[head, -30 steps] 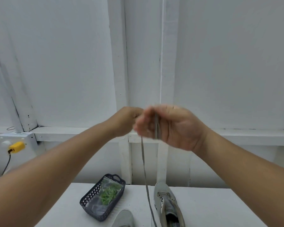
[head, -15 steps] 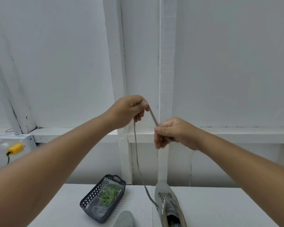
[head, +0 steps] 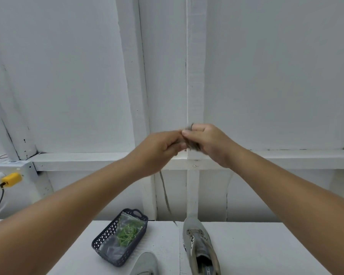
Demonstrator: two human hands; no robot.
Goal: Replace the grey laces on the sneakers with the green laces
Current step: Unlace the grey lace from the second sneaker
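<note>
Both hands meet, raised before a white wall; the left hand [head: 159, 147] and right hand [head: 205, 141] pinch a bunched grey lace [head: 192, 144], its tail hanging toward a laceless grey sneaker [head: 199, 245] on the table [head: 266, 251]; green laces [head: 127, 234] lie bagged in a dark basket [head: 105, 237]; a second sneaker [head: 145, 263] sits beside it.

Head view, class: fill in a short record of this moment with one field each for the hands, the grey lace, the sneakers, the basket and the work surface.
left hand: raised, grip pinching the grey lace
right hand: raised, meeting the left, gathered lace in its grip
grey lace: free tail hangs below the hands toward the table
laceless sneaker: on the table, eyelets bare
second sneaker: only its toe shows at the bottom edge
basket: dark, left of the sneakers
green laces: in a clear bag inside the basket
table: white
</note>
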